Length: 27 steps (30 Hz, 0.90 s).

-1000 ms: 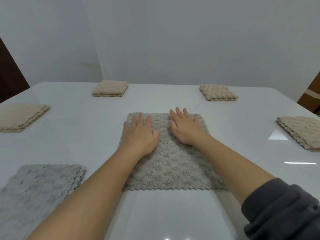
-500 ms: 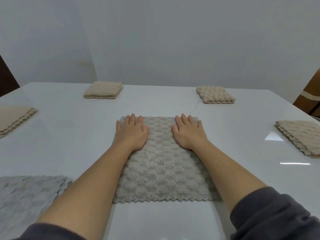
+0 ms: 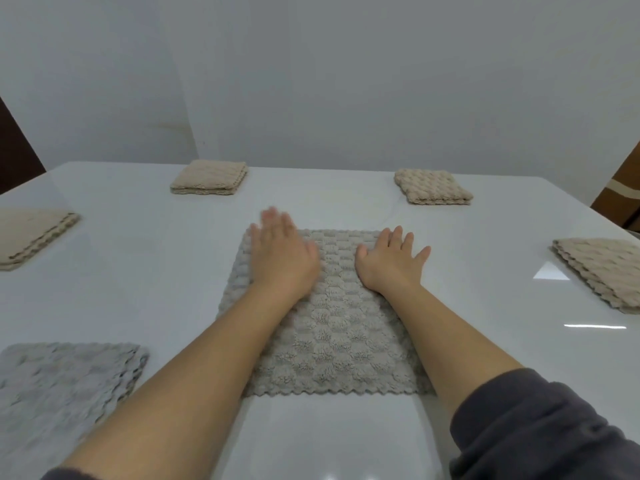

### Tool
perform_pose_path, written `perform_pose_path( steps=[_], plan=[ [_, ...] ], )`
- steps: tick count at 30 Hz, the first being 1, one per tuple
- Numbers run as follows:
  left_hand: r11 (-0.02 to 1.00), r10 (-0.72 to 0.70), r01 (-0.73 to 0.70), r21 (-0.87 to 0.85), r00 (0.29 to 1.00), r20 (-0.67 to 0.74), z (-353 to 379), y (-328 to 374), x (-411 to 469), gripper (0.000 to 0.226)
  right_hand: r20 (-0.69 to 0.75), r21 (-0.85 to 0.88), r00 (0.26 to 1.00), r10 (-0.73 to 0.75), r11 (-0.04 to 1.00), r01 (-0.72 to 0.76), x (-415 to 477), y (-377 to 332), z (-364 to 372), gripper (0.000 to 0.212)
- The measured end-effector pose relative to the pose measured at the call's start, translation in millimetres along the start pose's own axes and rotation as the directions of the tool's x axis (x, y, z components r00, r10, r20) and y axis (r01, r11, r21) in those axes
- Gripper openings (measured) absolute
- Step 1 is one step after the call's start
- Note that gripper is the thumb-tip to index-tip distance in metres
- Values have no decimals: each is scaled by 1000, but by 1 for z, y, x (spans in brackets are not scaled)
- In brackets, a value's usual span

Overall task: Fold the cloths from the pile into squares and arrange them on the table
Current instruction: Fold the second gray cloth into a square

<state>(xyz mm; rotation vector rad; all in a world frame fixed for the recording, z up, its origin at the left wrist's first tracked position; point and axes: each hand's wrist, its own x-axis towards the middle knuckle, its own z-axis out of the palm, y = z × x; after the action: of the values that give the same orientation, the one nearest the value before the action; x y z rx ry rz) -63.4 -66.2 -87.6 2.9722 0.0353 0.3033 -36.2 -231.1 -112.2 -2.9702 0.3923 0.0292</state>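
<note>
Two flat hands (image 3: 282, 259) (image 3: 389, 263) on cloth (image 3: 341, 336)

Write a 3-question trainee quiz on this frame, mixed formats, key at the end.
1. True or false: the left hand and right hand both lie open, fingers straight, on the grey cloth.
2. How many folded beige cloths sit on the table? A) two B) four C) six
3. Fill in: the grey pile lies on the person's ____ side.
Key: 1 true; 2 B; 3 left.
</note>
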Motion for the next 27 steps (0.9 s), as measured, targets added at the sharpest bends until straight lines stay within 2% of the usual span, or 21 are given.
perform_pose_path(
  steps=[3,5,11,20,22,24,27],
  plan=[
    [967,255,-251,-46,961,103,4,26,-27,64,9,2,1000,7,1000,-7,0,0,0,72],
    [961,278,-272,-55,939,202,12,20,-39,63,11,3,1000,4,1000,-4,0,1,0,72],
    [992,127,-128,-13,957,263,4,-38,-52,63,17,-7,1000,-4,1000,4,0,2,-1,72],
    [979,-203,203,17,965,166,-3,-68,-74,64,18,-10,1000,0,1000,0,0,1,-1,73],
    [986,-165,165,14,981,99,-9,-61,-78,65,20,-13,1000,0,1000,0,0,0,0,72],
    [998,-47,49,-36,998,35,-16,-45,-82,66,14,-12,1000,3,1000,-3,0,1,0,72],
    [983,140,-133,-127,989,45,-19,-10,-86,66,14,-6,1000,0,1000,0,1,1,0,73]
  ],
)
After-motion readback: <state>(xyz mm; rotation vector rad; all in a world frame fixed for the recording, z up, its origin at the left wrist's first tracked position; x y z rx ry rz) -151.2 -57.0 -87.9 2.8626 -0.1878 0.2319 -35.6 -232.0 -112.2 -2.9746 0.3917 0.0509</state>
